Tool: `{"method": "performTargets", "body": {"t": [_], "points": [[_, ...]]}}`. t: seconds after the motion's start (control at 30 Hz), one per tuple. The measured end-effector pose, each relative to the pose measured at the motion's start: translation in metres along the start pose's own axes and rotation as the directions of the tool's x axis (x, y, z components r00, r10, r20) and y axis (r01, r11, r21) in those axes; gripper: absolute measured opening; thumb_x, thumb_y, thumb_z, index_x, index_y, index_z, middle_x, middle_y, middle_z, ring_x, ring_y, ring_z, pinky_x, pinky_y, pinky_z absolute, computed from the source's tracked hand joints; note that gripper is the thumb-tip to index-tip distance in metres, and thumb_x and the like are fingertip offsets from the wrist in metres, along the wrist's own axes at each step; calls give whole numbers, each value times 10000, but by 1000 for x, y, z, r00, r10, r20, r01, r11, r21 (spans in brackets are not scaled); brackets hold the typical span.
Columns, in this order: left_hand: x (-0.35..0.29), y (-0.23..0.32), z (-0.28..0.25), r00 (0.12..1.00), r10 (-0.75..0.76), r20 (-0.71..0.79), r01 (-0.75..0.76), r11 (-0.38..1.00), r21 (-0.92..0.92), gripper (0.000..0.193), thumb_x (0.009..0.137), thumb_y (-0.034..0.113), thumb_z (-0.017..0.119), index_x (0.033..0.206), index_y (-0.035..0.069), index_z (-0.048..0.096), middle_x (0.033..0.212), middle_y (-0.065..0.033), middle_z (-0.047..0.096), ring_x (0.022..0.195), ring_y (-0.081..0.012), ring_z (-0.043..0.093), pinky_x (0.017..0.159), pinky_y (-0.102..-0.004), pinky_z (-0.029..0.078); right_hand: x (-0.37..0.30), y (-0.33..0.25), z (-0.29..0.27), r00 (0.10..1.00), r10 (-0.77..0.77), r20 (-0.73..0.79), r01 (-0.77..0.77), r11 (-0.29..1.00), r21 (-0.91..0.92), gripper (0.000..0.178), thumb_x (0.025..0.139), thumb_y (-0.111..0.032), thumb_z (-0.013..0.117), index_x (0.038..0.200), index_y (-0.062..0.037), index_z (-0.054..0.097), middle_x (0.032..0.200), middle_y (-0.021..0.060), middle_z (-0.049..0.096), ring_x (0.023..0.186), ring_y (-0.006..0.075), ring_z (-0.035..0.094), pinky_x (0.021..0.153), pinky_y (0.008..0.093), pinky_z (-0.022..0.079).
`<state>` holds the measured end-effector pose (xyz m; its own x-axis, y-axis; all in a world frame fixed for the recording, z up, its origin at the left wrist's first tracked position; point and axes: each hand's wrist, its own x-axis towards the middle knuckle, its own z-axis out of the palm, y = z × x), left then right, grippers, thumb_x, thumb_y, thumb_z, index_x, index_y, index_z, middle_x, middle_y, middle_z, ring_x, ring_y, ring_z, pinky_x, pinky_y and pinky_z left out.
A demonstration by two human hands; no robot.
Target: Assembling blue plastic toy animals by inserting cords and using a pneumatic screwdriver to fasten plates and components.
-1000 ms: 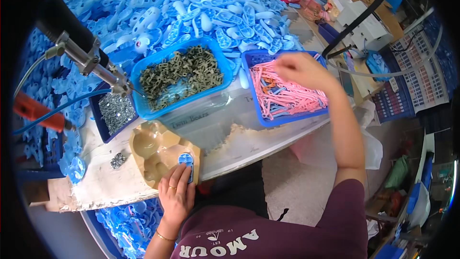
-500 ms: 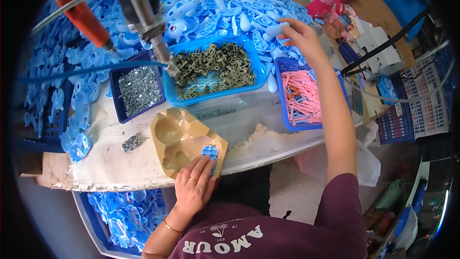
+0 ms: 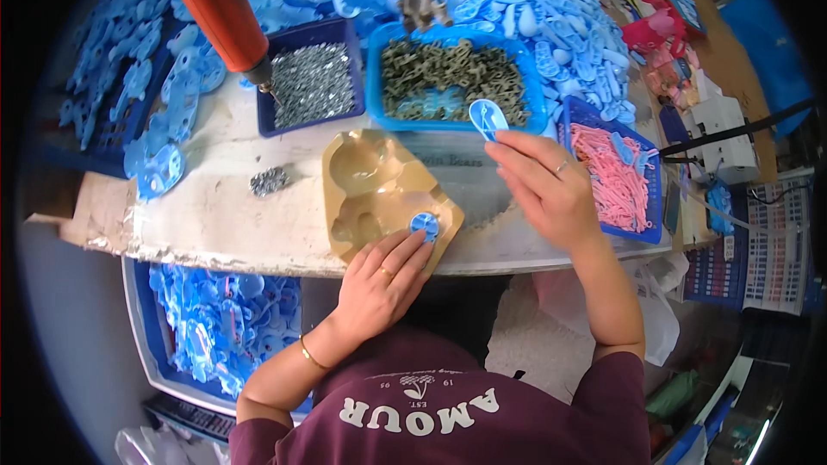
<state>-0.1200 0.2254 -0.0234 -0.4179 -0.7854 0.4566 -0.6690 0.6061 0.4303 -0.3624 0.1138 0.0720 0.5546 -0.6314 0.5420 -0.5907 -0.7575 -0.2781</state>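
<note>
My left hand (image 3: 383, 280) lies at the near right corner of a tan moulded fixture (image 3: 392, 185), fingers together on a small blue plastic part (image 3: 425, 226) set in it. The fingers cover most of that part; its ribbed round end shows. Over the table, right of the fixture, my right hand (image 3: 547, 189) is closed, pinching a hollow oval blue plastic shell (image 3: 488, 118) by its lower end. The shell is in front of the near edge of a light blue basket (image 3: 379, 112) of dull metal pieces.
An orange power screwdriver (image 3: 220, 13) hangs at the upper left, by a dark blue tray (image 3: 310, 125) of screws. Loose screws (image 3: 269, 181) lie left of the fixture. At right stands a blue basket (image 3: 656, 207) of pink parts. Blue shells (image 3: 551, 9) heap at the back; a bin (image 3: 142, 319) stands below.
My right hand has come back from the heap of blue shells toward the fixture, bringing one shell. My left hand stays on the part in the fixture. The whole view has shifted.
</note>
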Motion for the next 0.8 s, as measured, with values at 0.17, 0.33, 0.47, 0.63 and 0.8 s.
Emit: {"method": "performTargets", "body": {"t": [0.17,0.33,0.47,0.63,0.8], "points": [[-18,-1,-7,975,171,-142,-181,982,-60,355,794,65,734,1146,64,691,1218,-68,662,1096,-260,633,905,-375,518,-12,-50,34,996,-10,84,-6,981,196,293,790,-13,771,1076,-28,711,1071,106,706,897,278,705,762,347,573],[-40,-3,-17,956,243,-162,-255,965,-59,356,749,43,716,1102,83,718,1148,-48,687,1026,-246,658,863,-351,546,-26,-82,82,981,-58,186,9,967,255,253,819,-88,768,1066,-70,714,1023,70,708,841,232,704,703,331,574],[-48,-11,-27,954,232,-192,-249,966,-72,332,732,17,719,1060,65,721,1106,-77,693,988,-261,663,846,-358,558,-19,-80,79,987,0,162,-48,955,294,223,833,-70,756,1055,-71,724,1003,78,711,794,226,691,687,321,568],[-59,-26,-45,957,120,-265,-122,993,11,304,745,-39,707,1036,48,708,1088,-88,698,963,-272,660,827,-375,560,-12,-51,42,931,329,155,-359,900,246,150,852,-15,734,1001,-17,718,932,100,710,761,189,683,669,296,550],[-53,-76,-71,948,9,-318,82,959,270,327,799,14,708,1120,71,685,1168,-86,673,1063,-293,631,950,-445,498,-20,-55,47,944,268,190,-306,928,212,110,859,9,720,968,-3,709,913,107,706,714,184,657,643,287,525]]}}
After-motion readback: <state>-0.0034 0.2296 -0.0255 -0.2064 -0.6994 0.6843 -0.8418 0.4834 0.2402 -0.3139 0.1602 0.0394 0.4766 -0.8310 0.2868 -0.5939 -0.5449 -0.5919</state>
